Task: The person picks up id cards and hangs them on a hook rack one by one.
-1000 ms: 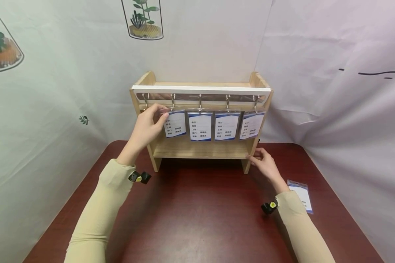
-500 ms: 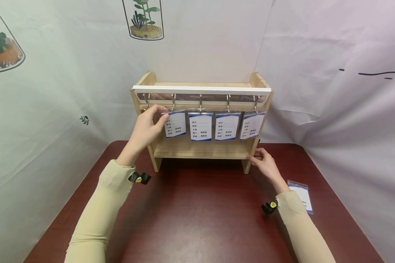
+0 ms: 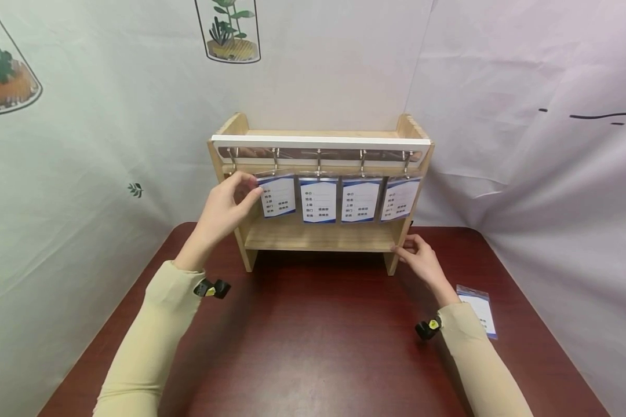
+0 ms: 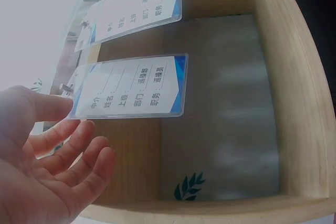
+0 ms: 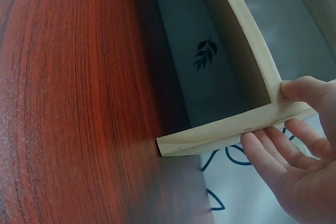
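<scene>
Several clear-sleeved name badges hang in a row from metal hooks on a wooden rack (image 3: 318, 240). At the leftmost name badge (image 3: 278, 197), my left hand (image 3: 224, 205) is beside its upper left corner. In the left wrist view, the thumb of my left hand (image 4: 58, 150) touches that corner of the badge (image 4: 131, 88); the other fingers spread loosely below its edge. My right hand (image 3: 421, 260) grips the rack's right side panel low down. The right wrist view has this hand (image 5: 299, 156) with its thumb on the shelf edge and fingers outside the panel (image 5: 220, 132).
Another name badge (image 3: 477, 310) lies on the dark red table (image 3: 313, 336) right of my right forearm. A white rail (image 3: 320, 141) with the hooks runs across the rack's front. The leftmost hook (image 3: 233, 156) bears no badge. White printed cloth (image 3: 328, 75) surrounds the table.
My left hand has shifted slightly down and left from the leftmost badge's top edge, and its forearm has drawn back a little. The right hand stays on the rack.
</scene>
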